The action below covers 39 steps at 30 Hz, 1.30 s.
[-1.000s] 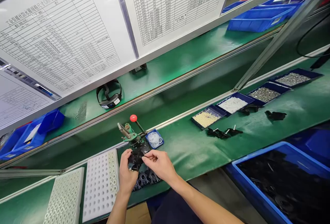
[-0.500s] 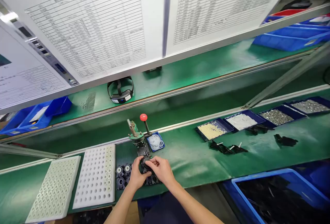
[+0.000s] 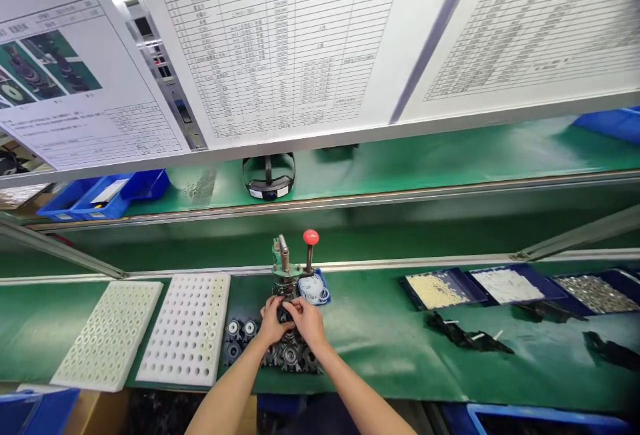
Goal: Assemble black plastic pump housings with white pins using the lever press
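Note:
A small black round part (image 3: 284, 315) is pinched between my two hands, mostly covered by the fingers. My left hand (image 3: 271, 323) grips it from the left with thumb and fingers curled around. From the other side, my right hand (image 3: 309, 321) closes on it with fingertips at its top. Both hands are right in front of the green hand press (image 3: 287, 268), and they hide its base. Its lever ends in a red ball knob (image 3: 311, 237). Below and left of my hands lie several black star-shaped parts (image 3: 291, 355), some with white rings in their centres.
Two white foam trays (image 3: 167, 335) with rows of holes and pale rings lie left. Behind my right hand sits a small blue tray (image 3: 323, 283) of clear rings. Bins of small pieces (image 3: 435, 290) and black parts (image 3: 467, 335) lie right. A headset (image 3: 270, 188) rests on the shelf.
My view has levelled and swung left, so the bench things appear shifted right. My hands, still on the black part, are now closer to the press.

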Tool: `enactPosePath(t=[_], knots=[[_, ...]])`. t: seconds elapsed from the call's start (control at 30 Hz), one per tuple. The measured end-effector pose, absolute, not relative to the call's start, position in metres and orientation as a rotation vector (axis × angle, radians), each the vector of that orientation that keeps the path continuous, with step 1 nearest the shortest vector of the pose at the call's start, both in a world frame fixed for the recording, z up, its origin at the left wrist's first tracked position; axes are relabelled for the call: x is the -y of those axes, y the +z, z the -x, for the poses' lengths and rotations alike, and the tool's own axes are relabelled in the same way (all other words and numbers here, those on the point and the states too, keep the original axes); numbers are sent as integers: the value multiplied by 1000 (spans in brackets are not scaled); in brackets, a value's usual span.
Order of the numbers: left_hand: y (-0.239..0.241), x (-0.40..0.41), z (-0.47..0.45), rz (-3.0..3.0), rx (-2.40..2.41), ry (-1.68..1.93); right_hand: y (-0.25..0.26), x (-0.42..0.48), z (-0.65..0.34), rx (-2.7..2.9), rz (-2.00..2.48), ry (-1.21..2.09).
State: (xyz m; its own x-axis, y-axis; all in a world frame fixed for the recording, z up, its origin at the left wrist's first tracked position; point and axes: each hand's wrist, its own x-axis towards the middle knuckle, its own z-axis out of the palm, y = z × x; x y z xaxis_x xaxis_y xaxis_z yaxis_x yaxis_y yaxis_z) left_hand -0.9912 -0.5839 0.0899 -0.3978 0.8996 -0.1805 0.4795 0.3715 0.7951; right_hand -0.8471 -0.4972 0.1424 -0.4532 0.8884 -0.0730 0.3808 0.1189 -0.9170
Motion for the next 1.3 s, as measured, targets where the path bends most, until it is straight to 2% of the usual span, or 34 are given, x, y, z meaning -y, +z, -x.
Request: enactPosePath(t=[0.33, 0.7, 0.8, 0.9, 1.0, 1.1, 1.2, 1.3], knots=[[71, 566, 1006, -1153, -2123, 991, 108, 495, 855, 1927, 1241, 1167], [74, 571, 1000, -1086, -2051, 1191, 118, 478, 833, 1855, 1093, 1327], [76, 571, 1000, -1056, -2022, 1228, 149, 461, 819, 1725, 1136, 1268], [78, 571, 997, -1038, -1989, 1266, 212, 435, 802, 1559, 1140, 1142], [79, 568, 994, -1050, -1926, 1298, 289, 403, 796, 1573, 925, 1115], [79, 562, 991, -1054, -1880, 1313, 351, 381, 807, 1704, 675, 1230], [79, 557, 989, -1027, -1870, 1311, 380, 381, 823, 1780, 671, 1276], [79, 555, 987, -1004, -1866, 1312, 378, 405, 822, 1768, 777, 1174]])
